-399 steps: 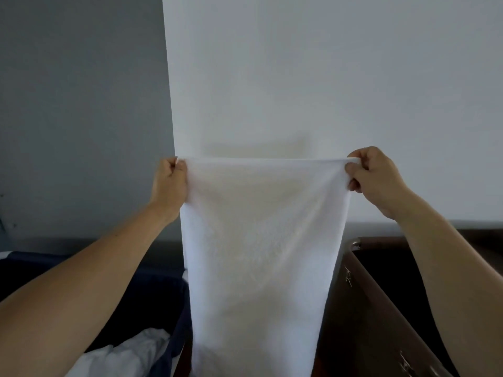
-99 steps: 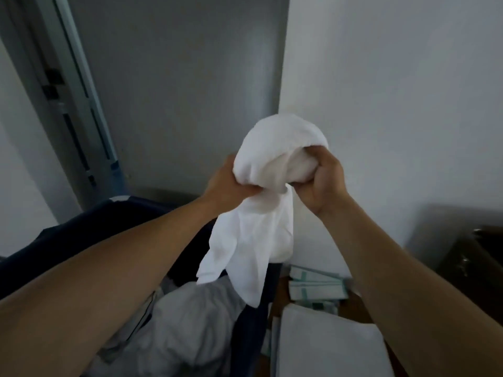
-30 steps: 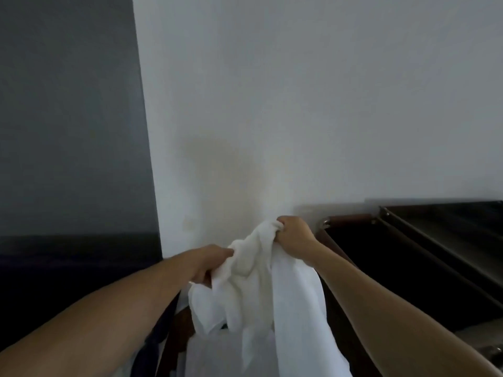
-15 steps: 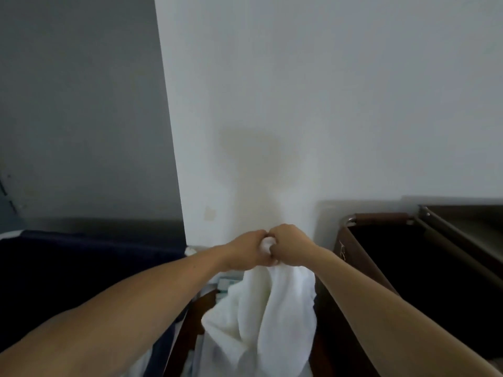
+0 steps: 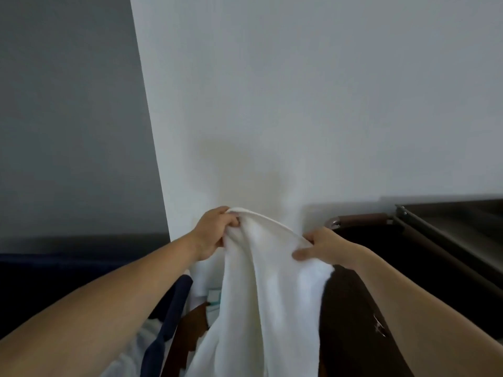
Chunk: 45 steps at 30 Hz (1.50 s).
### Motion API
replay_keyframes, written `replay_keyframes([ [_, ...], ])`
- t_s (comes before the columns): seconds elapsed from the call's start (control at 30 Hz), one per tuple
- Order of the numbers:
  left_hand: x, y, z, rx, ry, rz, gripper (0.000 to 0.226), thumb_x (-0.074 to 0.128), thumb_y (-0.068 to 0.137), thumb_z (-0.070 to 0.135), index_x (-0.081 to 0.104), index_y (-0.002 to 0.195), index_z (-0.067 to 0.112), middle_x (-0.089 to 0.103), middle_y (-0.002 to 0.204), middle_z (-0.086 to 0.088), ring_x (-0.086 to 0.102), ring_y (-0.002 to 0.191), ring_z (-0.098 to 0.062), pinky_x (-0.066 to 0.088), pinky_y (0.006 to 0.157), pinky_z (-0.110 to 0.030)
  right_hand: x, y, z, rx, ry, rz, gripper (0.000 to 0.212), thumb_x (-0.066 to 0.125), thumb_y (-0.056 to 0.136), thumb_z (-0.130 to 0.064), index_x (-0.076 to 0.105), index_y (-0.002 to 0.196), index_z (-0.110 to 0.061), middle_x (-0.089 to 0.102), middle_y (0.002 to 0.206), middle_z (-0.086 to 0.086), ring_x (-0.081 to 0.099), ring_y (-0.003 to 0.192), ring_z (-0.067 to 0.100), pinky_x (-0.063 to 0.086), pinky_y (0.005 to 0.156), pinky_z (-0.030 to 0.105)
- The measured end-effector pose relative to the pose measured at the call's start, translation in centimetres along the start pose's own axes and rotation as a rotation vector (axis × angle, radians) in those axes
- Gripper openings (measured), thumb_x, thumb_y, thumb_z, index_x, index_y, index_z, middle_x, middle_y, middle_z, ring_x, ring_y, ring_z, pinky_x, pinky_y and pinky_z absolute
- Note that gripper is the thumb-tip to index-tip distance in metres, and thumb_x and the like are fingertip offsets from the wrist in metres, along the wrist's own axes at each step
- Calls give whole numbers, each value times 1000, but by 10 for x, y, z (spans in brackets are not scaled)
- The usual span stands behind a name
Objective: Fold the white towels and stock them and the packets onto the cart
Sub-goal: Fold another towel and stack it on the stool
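The white wall (image 5: 326, 104) fills the upper frame. The dark cart (image 5: 424, 240) takes the right side. In the lower centre hangs the white towel (image 5: 272, 308), bunched and twisted, its top hem stretched between both hands. At lower left slumps a navy laundry bag (image 5: 168, 317). The left hand (image 5: 215, 232) curls round one end of the hem. The right hand (image 5: 318, 247) pinches the other end, thumb in front. With the cloth this twisted, a fold would likely come out crooked, and the hanging tail could snag on the cart's corner. The packets (image 5: 213, 295) sit half hidden behind the towel.
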State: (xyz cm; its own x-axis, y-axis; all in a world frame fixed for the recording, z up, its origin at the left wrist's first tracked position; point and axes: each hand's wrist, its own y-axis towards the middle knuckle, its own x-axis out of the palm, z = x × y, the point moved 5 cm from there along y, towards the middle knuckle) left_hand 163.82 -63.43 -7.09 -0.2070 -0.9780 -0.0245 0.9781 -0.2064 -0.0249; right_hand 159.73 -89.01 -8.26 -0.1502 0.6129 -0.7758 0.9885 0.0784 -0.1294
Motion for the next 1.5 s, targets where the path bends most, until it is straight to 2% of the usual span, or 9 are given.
replay_keyframes([
  [0.17,-11,-9,-37,-207,407,-118,8,56,78,9,50,81,13,49,80,-6,45,69,-20,37,57,-28,-16,-1,-25,-59,-15,216,24,73,89,-27,60,73,-13,53,67,-3,49,61,13,36,55,23],
  [0.33,31,-20,-26,-98,609,-406,48,75,78,30,53,120,22,60,113,3,61,98,-12,47,81,-25,6,-3,-74,-259,-388,149,12,65,93,-34,69,99,-25,63,87,-11,56,84,13,44,75,28],
  [0.47,49,-17,-13,58,769,-359,20,65,88,23,49,76,22,49,77,6,45,66,-10,37,63,-23,14,-4,-85,-266,-373,196,18,62,92,-35,70,105,-27,69,100,-9,60,92,13,48,81,29],
  [0.57,50,-20,-14,68,790,-363,15,60,89,18,51,76,17,51,78,2,46,67,-13,38,64,-25,11,-6,-77,-240,-308,204,19,66,89,-38,72,103,-27,69,96,-8,62,88,13,53,79,31],
  [0.9,17,-14,-1,-9,101,-241,9,56,70,11,49,75,15,51,77,-5,47,76,-23,42,67,-33,-25,-8,-30,-83,63,343,19,81,82,-27,65,72,-25,60,64,-6,55,63,13,40,58,27],
  [1.0,14,-17,-7,-116,310,-271,15,52,59,16,45,72,15,47,80,-9,45,75,-23,43,70,-35,-37,-14,-46,-137,276,488,16,84,79,-22,69,79,-27,67,73,-6,60,69,12,46,63,26],
  [1.1,27,-21,-12,-119,570,-430,43,58,64,20,55,104,5,61,106,-16,57,92,-25,48,82,-37,-31,-15,-77,-246,290,456,16,83,79,-19,70,83,-28,68,79,-12,62,75,3,48,66,15],
  [1.3,46,-19,18,151,431,-240,37,62,79,33,63,102,3,64,86,-2,58,77,-18,46,73,-33,-14,-13,-102,-290,178,368,27,82,79,-22,68,102,-26,58,75,-15,55,70,3,40,61,13],
  [1.5,40,-25,8,-74,53,-237,39,53,64,18,63,98,2,61,91,-14,57,85,-28,45,76,-37,-8,-13,-81,-218,481,383,34,87,75,-20,66,102,-20,68,78,-2,64,71,10,52,70,27],
])
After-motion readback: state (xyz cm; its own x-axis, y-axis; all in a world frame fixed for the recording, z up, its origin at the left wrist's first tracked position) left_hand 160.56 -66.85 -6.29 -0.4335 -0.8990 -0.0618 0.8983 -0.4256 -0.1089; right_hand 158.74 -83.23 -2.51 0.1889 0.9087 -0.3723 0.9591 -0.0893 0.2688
